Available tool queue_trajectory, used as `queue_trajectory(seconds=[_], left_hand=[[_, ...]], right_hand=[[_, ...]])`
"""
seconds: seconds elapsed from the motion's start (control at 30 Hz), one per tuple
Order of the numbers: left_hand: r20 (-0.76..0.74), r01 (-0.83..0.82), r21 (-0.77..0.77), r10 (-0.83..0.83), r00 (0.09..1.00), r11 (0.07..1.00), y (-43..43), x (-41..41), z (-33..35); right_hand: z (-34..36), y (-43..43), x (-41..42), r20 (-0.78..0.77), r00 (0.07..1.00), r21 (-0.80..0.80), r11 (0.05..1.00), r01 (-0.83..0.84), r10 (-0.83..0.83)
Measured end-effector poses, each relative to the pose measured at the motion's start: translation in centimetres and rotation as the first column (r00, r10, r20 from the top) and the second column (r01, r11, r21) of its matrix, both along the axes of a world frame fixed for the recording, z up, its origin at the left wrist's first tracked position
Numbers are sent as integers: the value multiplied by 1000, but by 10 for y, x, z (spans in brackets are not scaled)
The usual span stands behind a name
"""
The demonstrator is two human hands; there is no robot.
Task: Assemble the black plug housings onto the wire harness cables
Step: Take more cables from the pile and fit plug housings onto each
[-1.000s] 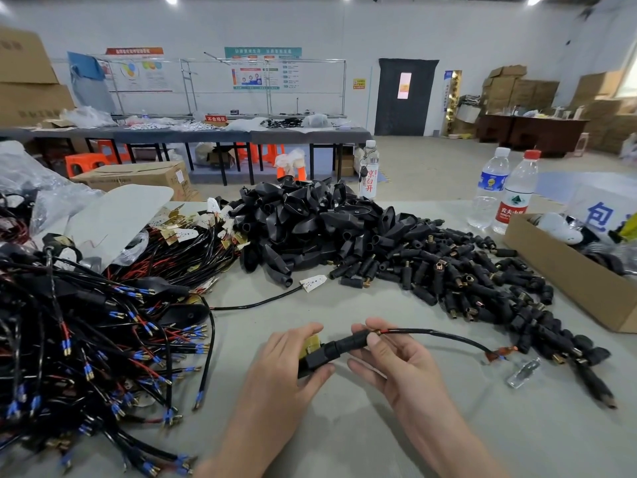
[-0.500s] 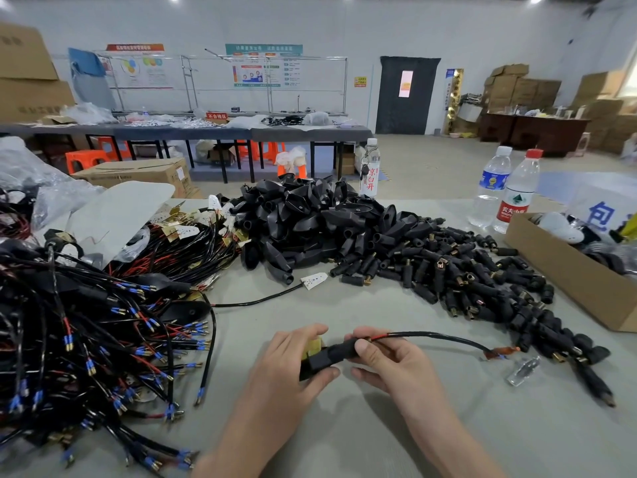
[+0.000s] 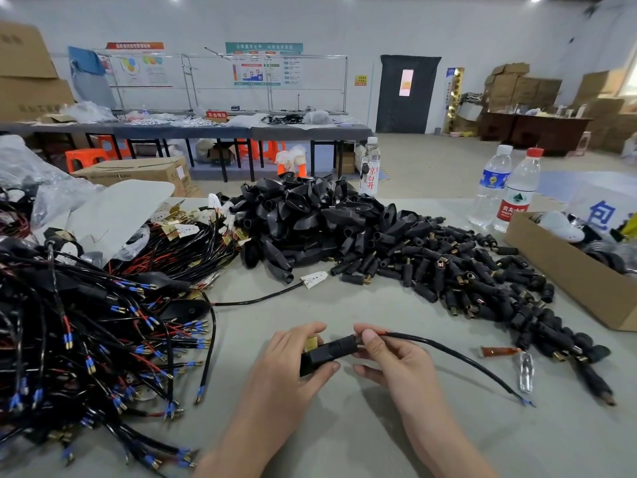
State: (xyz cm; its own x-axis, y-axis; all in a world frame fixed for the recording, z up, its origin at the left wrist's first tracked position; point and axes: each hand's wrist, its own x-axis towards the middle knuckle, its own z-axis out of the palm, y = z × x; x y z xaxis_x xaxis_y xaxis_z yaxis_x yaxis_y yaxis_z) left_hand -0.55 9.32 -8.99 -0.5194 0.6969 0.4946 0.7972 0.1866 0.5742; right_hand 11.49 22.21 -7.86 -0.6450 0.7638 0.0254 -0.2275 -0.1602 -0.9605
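Seating step, I reckon: left hand (image 3: pixel 293 362) has its grip curled round the black plug housing (image 3: pixel 325 353) at 6 o'clock over the counter (image 3: pixel 344 429). Right hand (image 3: pixel 391 358) has its grip pinching the cable (image 3: pixel 448 352) at the housing's 3 o'clock end. Next move probably needs a straight, firm push together.

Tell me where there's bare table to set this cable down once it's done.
Best patch: bare table right of the right hand, below the cable it pinches. A narrower strip runs between the left hand, gripping the plug housing, and the wire tangle. Crowded: the housing pile ahead, loose plugs spreading toward the cardboard box.
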Motion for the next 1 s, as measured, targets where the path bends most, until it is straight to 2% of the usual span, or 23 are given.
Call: queue_trajectory(seconds=[0.2, 0.4, 0.47, 0.6, 0.7, 1.0], left_hand=[[17, -18, -18, 18, 1000, 1000, 1, -1, -1], [203, -15, 11, 13, 979, 1000, 0, -3, -1], [245, -5, 13, 2, 970, 1000, 1, -4, -2], [137, -7, -29, 11, 990, 1000, 3, -5, -6], [130, -20, -40, 25, 991, 999, 3, -5, -6], [370, -127, 96, 83, 925, 987, 7, 5, 1]], right_hand=[[-2, 0, 0, 10, 998, -29, 997, 68, -68], [-2, 8, 3, -46, 989, -147, 980, 132, -140], [-2, 10, 4, -80, 987, -200, 972, 124, -142], [-2, 10, 3, -93, 988, -235, 967, 102, -127], [-1, 8, 3, -109, 988, -245, 966, 77, -106], [3, -3, -2, -260, 962, -493, 868, -59, -83]])
